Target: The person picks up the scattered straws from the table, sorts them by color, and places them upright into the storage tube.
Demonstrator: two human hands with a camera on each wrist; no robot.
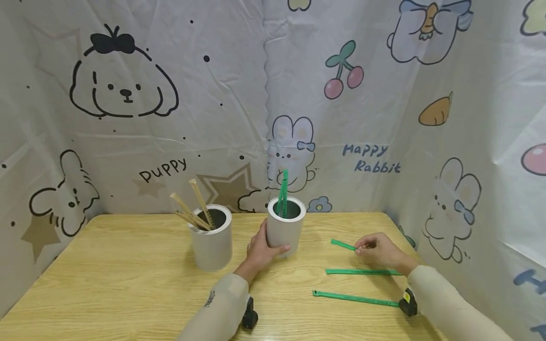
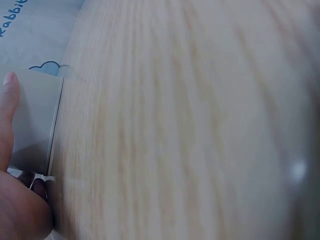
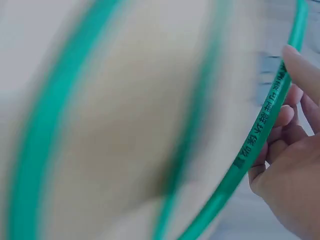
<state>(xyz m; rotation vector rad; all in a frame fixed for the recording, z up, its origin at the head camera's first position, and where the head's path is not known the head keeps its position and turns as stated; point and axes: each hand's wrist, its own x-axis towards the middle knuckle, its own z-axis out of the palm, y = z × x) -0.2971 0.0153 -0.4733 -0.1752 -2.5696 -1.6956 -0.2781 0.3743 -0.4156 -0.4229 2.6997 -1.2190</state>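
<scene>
My left hand [image 1: 261, 250] grips the lower side of a white cylindrical holder [image 1: 285, 234], thumb across its front. Green paper-wrapped straws [image 1: 283, 187] stand upright inside that holder. At the right, my right hand [image 1: 381, 251] pinches another green-wrapped straw [image 1: 342, 244] between thumb and fingers. Dark printed characters run along this straw [image 3: 257, 127] in the right wrist view. Two more green straws lie on the table, one [image 1: 362, 272] just below the hand and one [image 1: 356, 299] nearer the front. The left wrist view catches part of the holder [image 2: 35, 115] and the thumb.
Left of the gripped holder stands a second white holder [image 1: 213, 251] with several tan-wrapped straws [image 1: 198, 203] leaning in it. Both holders are on a wood-grain table [image 1: 128, 284]. A printed cloth [image 1: 230, 118] hangs behind and along the sides.
</scene>
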